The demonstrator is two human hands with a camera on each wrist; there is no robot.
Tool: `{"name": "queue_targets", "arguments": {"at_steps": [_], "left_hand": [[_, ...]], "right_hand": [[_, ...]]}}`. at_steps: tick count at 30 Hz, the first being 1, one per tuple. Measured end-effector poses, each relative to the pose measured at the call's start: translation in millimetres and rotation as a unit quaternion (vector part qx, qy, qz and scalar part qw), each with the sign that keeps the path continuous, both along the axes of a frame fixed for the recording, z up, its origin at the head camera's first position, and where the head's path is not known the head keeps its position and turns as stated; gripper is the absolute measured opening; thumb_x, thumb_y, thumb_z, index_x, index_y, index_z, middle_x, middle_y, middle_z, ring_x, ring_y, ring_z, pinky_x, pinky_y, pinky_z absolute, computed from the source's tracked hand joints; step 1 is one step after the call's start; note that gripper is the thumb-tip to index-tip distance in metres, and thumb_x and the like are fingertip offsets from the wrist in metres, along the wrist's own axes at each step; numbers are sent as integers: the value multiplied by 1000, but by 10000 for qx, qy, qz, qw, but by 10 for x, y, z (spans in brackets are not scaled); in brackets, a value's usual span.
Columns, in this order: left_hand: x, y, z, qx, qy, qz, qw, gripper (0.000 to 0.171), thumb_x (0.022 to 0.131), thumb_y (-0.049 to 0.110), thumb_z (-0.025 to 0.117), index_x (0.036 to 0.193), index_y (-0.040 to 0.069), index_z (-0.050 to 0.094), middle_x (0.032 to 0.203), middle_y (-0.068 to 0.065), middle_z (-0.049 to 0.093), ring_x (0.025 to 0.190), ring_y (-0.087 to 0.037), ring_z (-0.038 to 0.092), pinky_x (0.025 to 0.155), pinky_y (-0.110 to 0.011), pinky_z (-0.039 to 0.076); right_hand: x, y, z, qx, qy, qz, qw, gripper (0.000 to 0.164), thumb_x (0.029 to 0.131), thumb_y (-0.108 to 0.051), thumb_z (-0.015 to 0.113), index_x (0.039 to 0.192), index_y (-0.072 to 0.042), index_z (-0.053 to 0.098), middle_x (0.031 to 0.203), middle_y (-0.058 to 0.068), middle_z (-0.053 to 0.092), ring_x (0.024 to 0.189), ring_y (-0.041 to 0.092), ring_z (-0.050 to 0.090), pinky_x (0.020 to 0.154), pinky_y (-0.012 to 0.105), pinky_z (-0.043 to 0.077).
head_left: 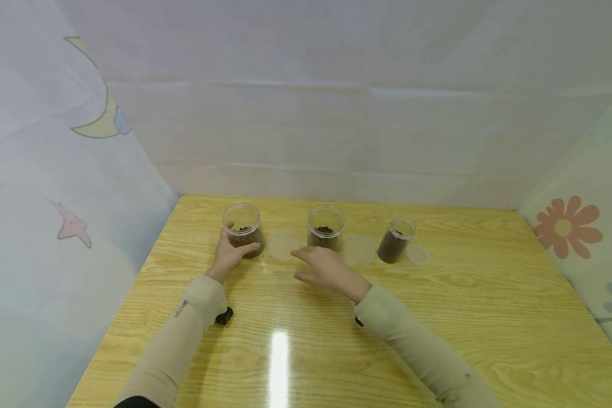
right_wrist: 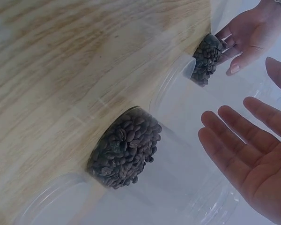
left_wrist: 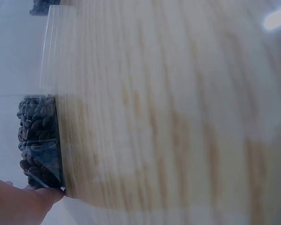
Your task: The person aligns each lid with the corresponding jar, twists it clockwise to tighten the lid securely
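Note:
On the left stands a clear open jar (head_left: 249, 233), partly filled with coffee beans (left_wrist: 38, 136); my left hand (head_left: 227, 253) grips it around the side, thumb across the front. A second clear jar (head_left: 326, 224) of coffee beans (right_wrist: 125, 151) stands in the middle, without a lid. My right hand (head_left: 328, 266) is just in front of that jar, holding nothing, its fingers extended and spread in the right wrist view. A flat clear lid (head_left: 284, 246) lies between the two jars, close to my right fingertips. Another clear lid (head_left: 360, 250) lies right of the middle jar.
Farther right, a narrower open jar (head_left: 393, 246) holds dark contents, with a small clear lid (head_left: 417, 255) beside it. All stand in a row near the back of the wooden table (head_left: 469, 317). Printed cloth (head_left: 306, 124) hangs behind and at both sides.

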State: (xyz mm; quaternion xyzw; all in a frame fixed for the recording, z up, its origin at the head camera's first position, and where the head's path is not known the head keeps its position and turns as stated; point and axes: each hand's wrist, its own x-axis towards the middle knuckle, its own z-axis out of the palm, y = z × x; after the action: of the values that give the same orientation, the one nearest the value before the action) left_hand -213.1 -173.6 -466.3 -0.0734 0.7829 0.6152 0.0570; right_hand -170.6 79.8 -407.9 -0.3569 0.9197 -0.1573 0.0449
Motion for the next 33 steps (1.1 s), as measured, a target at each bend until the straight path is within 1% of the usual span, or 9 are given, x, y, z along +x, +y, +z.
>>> {"name": "queue_targets", "arguments": {"at_steps": [6,10,16,21,26,30,33], "left_hand": [[4,4,10,81,48,38,9999,94,77,19,74,144,14,9,137,-18,32,124,-32,33,101,-48,29],[-4,6,1,74,67,53,9999,92,78,19,73,144,14,9,136,-18,32,123,-32,34,100,-48,30],[-4,2,-5,-37,41,23,10000,94,78,22,73,144,14,7,140,-18,28,126,-33,31,101,-50,28],[-15,-1,-10,-32,15,17,10000,95,78,23,73,145,14,7,140,-18,28,126,-33,32,101,-49,29],[-28,-8,-20,-8,19,31,10000,96,77,23,74,144,15,7,141,-18,26,128,-33,30,102,-49,27],[-32,-9,-25,5,34,47,10000,96,76,24,75,144,15,8,142,-18,25,129,-33,27,103,-49,25],[-35,-7,-32,-16,11,42,10000,96,76,24,75,144,15,9,141,-18,26,128,-33,28,102,-49,26]], "right_hand": [[-83,-119,-13,168,-74,17,9998,49,86,-30,63,127,-5,52,123,14,55,103,26,58,81,35,49],[-155,-203,-55,341,-8,11,9994,49,86,-31,63,127,-5,52,123,14,54,101,25,59,80,34,50],[-247,-345,-101,598,-98,-68,9981,52,87,-31,62,130,-6,49,126,14,52,106,26,56,82,35,49],[-310,-447,-142,925,-95,-177,9955,56,86,-34,62,132,-7,47,128,12,50,109,26,53,81,35,49],[-391,-535,-205,1302,1,-377,9908,60,85,-38,62,134,-8,44,132,12,46,117,29,46,86,37,47],[-466,-600,-265,1571,92,-398,9867,63,85,-40,62,135,-7,43,133,13,44,118,30,45,91,38,44],[-519,-639,-310,1653,72,-469,9851,64,85,-40,62,135,-5,42,135,15,42,120,31,42,93,39,43]]}}
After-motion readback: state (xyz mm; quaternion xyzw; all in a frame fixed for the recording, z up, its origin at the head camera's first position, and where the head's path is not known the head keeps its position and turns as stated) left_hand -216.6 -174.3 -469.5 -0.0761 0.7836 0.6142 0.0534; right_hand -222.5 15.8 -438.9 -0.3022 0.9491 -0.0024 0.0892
